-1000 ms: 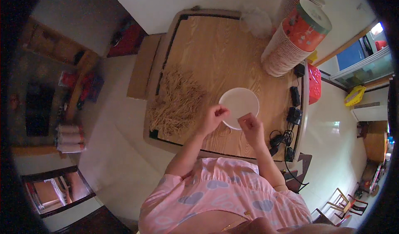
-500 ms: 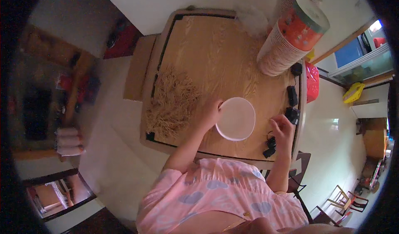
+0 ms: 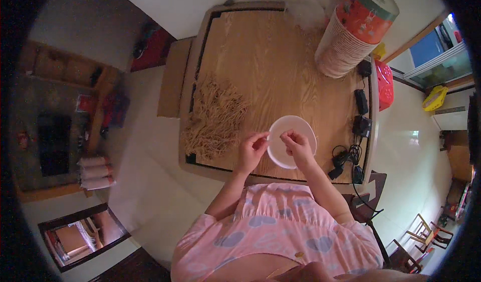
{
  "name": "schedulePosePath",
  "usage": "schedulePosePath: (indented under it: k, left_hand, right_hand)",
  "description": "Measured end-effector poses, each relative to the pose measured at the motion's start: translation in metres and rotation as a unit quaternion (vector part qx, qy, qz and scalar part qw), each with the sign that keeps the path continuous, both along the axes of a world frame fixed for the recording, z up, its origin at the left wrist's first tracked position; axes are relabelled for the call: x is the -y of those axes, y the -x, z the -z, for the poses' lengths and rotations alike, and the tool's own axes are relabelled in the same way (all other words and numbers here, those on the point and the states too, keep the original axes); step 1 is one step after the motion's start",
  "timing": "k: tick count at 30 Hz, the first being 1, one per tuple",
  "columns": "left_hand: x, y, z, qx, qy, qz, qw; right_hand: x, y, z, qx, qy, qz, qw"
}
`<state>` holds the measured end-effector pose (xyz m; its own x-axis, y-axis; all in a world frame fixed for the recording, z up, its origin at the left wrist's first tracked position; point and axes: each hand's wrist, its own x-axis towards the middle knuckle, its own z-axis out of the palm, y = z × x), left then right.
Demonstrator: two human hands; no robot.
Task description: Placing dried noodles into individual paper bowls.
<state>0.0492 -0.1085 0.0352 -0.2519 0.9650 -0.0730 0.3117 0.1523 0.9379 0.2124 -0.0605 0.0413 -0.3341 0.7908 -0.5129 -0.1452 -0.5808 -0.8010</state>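
A white round paper tub stands at the near middle of the wooden table, its open mouth facing up. At its left rim is my left hand, thumb and forefinger pinched on the edge. My right hand hovers over the tub's mouth with its fingers closed; whatever they hold, if anything, is too small to make out. Left of the tub lies a loose heap of tan, stringy dried strands, apart from both hands.
A tall leaning stack of nested paper tubs is at the table's far right, beside a clear plastic bag. Black adapters and cables line the right edge. A red plastic container stands past that edge, a cardboard box past the left.
My right hand has moved left from beside the cables to above the tub, and its fingers have closed. My left hand remains at the tub's rim. The whole view has shifted slightly.
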Motion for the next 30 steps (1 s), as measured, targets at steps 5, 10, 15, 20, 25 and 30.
schedulePosePath:
  k: [5,10,15,20,25,30]
  left_hand:
    - [-0.006,-0.010,-0.022,0.192,-0.043,0.075,0.978]
    - [-0.007,-0.008,-0.019,0.177,-0.041,0.101,0.978]
    - [-0.006,-0.015,-0.018,0.206,0.002,0.039,0.978]
    - [-0.006,-0.019,-0.027,0.007,-0.055,0.028,0.998]
    - [-0.007,-0.020,-0.023,0.006,-0.086,0.026,0.996]
    - [-0.006,-0.020,-0.019,0.012,-0.040,0.019,0.999]
  right_hand:
    - [0.003,-0.004,-0.014,-0.078,0.034,-0.057,0.995]
    - [0.005,-0.003,-0.020,-0.086,0.038,-0.065,0.993]
    - [0.006,0.003,-0.029,-0.021,-0.017,-0.050,0.998]
    - [0.008,0.010,-0.016,0.026,-0.164,-0.030,0.986]
    - [0.009,0.010,-0.011,0.078,-0.198,-0.047,0.976]
    - [0.010,0.011,-0.009,0.058,-0.199,-0.025,0.978]
